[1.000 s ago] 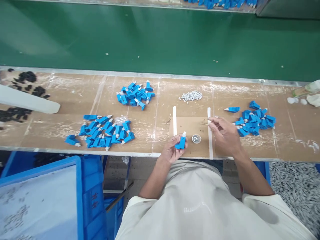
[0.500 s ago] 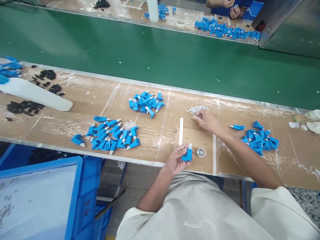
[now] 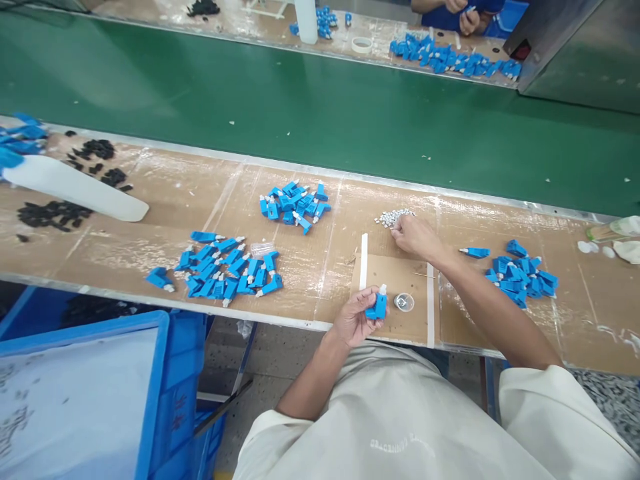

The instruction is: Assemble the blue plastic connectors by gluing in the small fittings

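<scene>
My left hand is closed around a blue plastic housing with a white tip, held upright near the table's front edge. At the pile of small grey-white pieces is my right hand, fingertips drawn together on its near right side; what lies between them is hidden. Just right of the held housing stands a small clear cup with something shiny inside. A cardboard sheet lies under this spot, and a thin stick rests on it near the right tape strip.
Blue housings lie in groups at the left, middle and right. A white bottle lies near black pieces. Beyond runs a green belt; a co-worker's hands are across it. A blue crate stands lower left.
My right hand has shifted slightly right, its fingertips now drawn in closer against the pile. My left hand still holds the blue housing. The whole view has shifted slightly.
</scene>
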Demonstrator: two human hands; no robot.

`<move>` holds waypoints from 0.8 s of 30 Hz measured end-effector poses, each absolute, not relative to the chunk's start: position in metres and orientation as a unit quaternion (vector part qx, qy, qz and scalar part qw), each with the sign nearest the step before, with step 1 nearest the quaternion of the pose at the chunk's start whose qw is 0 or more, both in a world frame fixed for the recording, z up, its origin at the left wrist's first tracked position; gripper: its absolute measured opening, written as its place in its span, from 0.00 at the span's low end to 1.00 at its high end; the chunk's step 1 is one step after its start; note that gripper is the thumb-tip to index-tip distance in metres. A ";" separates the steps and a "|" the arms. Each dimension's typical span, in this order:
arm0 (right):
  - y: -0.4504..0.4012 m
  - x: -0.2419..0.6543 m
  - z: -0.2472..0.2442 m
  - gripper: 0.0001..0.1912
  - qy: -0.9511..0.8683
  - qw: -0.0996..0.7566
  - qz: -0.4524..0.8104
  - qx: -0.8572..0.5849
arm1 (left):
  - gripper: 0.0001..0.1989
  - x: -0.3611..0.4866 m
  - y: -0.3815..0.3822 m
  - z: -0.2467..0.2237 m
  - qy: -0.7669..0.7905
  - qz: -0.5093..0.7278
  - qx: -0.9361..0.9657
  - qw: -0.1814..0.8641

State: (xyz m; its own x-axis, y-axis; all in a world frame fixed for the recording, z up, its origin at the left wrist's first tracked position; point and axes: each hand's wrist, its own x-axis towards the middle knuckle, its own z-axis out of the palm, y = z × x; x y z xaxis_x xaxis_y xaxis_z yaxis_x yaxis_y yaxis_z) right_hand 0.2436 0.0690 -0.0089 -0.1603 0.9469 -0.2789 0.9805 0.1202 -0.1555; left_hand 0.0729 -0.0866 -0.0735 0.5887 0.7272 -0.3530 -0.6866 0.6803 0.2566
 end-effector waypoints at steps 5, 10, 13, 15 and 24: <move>0.070 0.250 -0.011 0.09 0.744 0.028 -0.164 0.648 | 0.16 0.074 -0.087 -0.073 0.224 0.401 0.052 0.887; 0.069 0.248 -0.013 0.09 0.752 0.009 -0.156 0.640 | 0.17 0.077 -0.086 -0.074 0.226 0.408 0.057 0.883; 0.071 0.244 -0.016 0.11 0.766 0.008 -0.138 0.628 | 0.17 0.077 -0.085 -0.074 0.226 0.406 0.061 0.883; 0.073 0.243 -0.017 0.11 0.770 0.017 -0.130 0.624 | 0.17 0.077 -0.085 -0.074 0.228 0.400 0.065 0.885; 0.065 0.246 -0.017 0.11 0.774 0.026 -0.108 0.623 | 0.19 0.076 -0.085 -0.072 0.229 0.407 0.045 0.883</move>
State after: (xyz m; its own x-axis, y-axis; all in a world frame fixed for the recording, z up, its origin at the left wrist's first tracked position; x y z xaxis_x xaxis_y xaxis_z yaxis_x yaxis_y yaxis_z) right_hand 0.2462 0.0650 -0.0170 -0.2221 0.9590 -0.1760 0.9705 0.2000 -0.1349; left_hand 0.0759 -0.0851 -0.0721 0.5631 0.7399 -0.3679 -0.6985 0.6641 0.2665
